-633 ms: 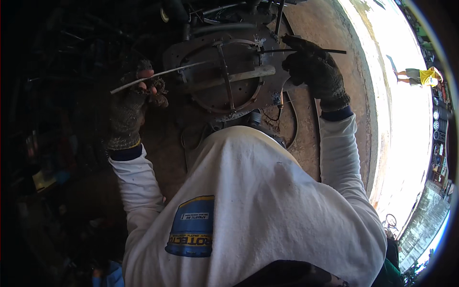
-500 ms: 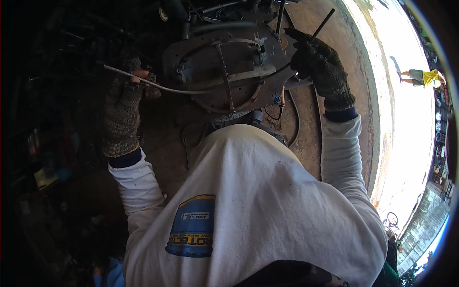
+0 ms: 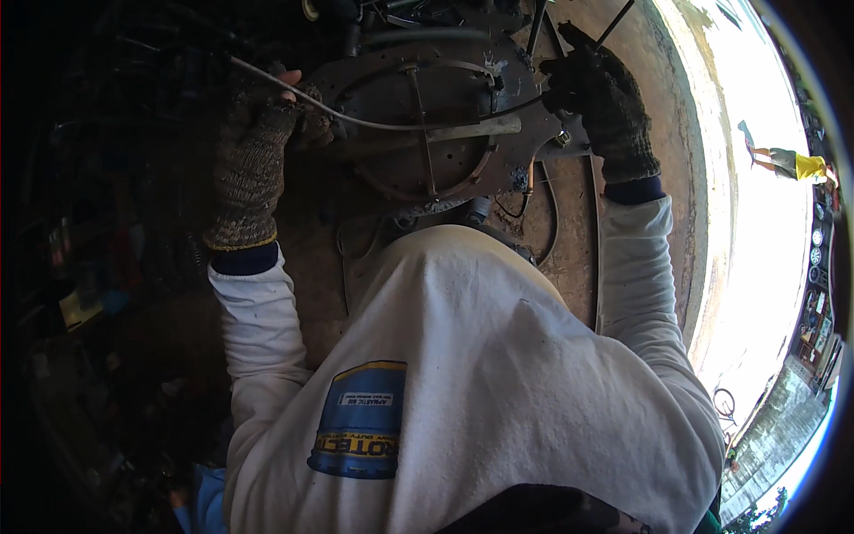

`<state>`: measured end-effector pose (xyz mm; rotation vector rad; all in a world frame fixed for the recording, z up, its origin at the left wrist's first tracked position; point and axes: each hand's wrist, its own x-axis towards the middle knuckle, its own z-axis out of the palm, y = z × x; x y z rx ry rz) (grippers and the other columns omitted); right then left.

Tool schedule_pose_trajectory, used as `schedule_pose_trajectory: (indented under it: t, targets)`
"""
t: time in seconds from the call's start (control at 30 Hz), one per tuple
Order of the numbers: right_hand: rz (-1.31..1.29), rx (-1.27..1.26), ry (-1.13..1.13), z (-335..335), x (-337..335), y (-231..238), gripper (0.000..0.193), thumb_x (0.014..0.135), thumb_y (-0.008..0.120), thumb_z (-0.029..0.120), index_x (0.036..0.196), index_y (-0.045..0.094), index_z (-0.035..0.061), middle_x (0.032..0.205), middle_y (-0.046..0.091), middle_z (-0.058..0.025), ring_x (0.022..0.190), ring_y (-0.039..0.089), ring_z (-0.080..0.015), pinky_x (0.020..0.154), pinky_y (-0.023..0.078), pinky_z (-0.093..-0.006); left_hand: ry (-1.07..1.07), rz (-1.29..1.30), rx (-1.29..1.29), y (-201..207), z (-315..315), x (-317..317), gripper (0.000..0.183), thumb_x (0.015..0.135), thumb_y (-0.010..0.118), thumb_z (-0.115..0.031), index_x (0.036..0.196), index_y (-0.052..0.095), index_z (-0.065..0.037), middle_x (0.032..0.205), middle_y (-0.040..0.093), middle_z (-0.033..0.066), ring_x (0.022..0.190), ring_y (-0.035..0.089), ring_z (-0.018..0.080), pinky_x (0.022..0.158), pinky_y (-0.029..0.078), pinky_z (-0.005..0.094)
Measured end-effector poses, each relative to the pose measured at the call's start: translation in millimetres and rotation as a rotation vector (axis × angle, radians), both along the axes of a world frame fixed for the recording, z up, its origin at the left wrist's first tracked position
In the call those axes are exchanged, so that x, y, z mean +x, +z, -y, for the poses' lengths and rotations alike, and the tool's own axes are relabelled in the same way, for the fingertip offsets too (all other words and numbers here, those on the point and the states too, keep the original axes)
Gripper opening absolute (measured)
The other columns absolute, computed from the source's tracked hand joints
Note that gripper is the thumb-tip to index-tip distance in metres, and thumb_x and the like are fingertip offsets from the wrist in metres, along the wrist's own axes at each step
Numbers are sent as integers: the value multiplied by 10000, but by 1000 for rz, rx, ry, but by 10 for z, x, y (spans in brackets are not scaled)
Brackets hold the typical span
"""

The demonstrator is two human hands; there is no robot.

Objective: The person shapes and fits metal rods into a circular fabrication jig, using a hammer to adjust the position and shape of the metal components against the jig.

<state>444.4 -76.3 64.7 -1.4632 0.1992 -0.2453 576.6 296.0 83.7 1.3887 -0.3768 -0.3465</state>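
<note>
A thin, bent metal rod (image 3: 374,125) spans both my hands, sagging in a shallow curve between them. My left hand (image 3: 262,147), in a dirty knit glove with a bare fingertip showing, grips it near its left end. Farther right, my right hand (image 3: 605,107) in a matching glove is closed round the rod, whose dark end sticks out beyond the fingers. Below the rod lies a dark metal plate (image 3: 525,147) with an oval ring frame (image 3: 391,191). A narrow crossbar (image 3: 416,116) spans that ring, and a flat bar (image 3: 480,130) lies across it.
A cable (image 3: 556,218) and a copper-coloured torch-like tip (image 3: 531,173) are beside the plate. Dark metal parts (image 3: 418,13) crowd the far side. At right, beyond the shaded floor (image 3: 663,80), a person in a yellow top (image 3: 805,167) is in bright light.
Both hands have moved slightly farther away, the left one also to the right. The rod's middle has shifted away from me, now crossing the oval ring's crossbar higher up.
</note>
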Motion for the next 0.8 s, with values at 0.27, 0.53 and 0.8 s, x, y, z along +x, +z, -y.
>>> schedule_pose_trajectory:
  t: [0.27, 0.53, 0.8]
  targets:
    - [-43, 85, -180, 793, -177, -412, 476, 1008, 554, 346, 1380, 528, 51, 1051, 656, -169, 830, 657, -227, 776, 581, -404, -27, 604, 921, -674, -283, -29, 486, 866, 716, -164, 1326, 574, -94, 1289, 602, 146, 1149, 610, 300, 988, 505, 413]
    - [-194, -20, -330, 1105, -649, -902, 445, 1027, 504, 331, 1392, 514, 78, 1022, 615, -156, 825, 606, -211, 721, 544, -395, 39, 676, 1303, -867, -254, -299, 545, 841, 708, -277, 1349, 555, -152, 1353, 547, 194, 1223, 544, 376, 1025, 465, 467]
    - [-234, 39, -311, 1040, -797, -1214, 392, 1016, 506, 233, 1390, 517, 113, 987, 584, -66, 765, 533, -156, 708, 503, -345, -15, 797, 1271, -1046, -240, -255, 564, 824, 716, -287, 1349, 546, -173, 1324, 555, 192, 1210, 542, 392, 1020, 472, 476]
